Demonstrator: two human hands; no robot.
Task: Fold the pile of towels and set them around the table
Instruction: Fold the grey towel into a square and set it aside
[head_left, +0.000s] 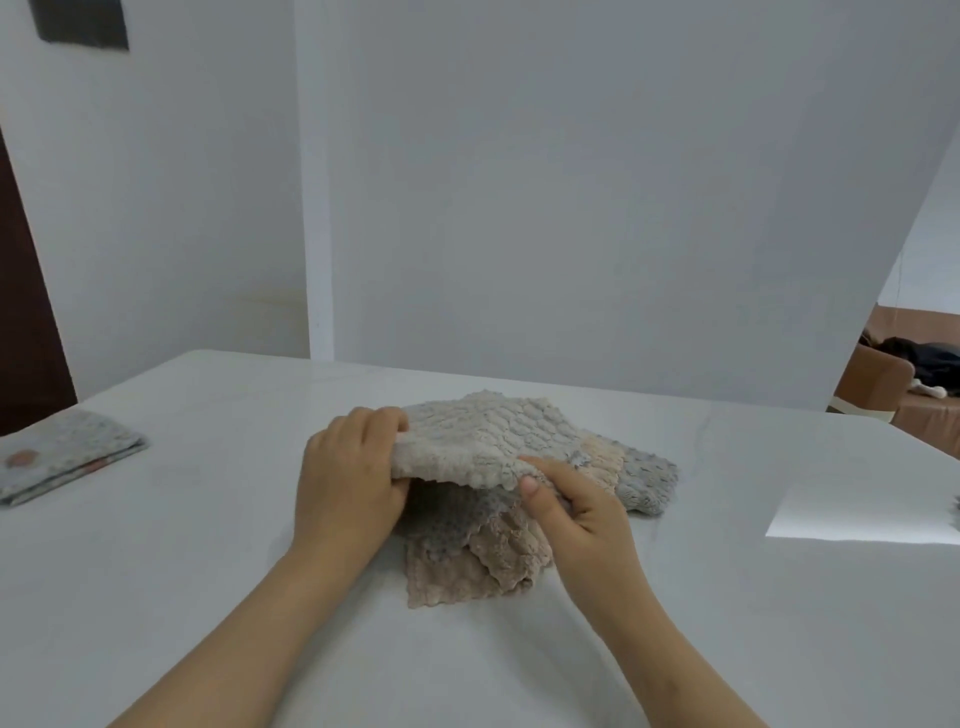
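White table (208, 597): one folded towel (67, 462) left; left hand (348, 483), right hand (576, 514) both grip one cream towel (483, 441) above pile (467, 561).

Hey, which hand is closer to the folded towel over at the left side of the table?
Left. The left hand grips the top towel on the side facing the folded towel; the right hand pinches its near edge, farther away.

The light around me is soft, cool and even, with no hard glare. A brighter white patch (862, 512) sits on the surface (208, 597) at my right. Faint shadow lies beneath the raised towel (483, 441). The wide lens bends the wall (571, 182) edges outward, and everything looks slightly soft.
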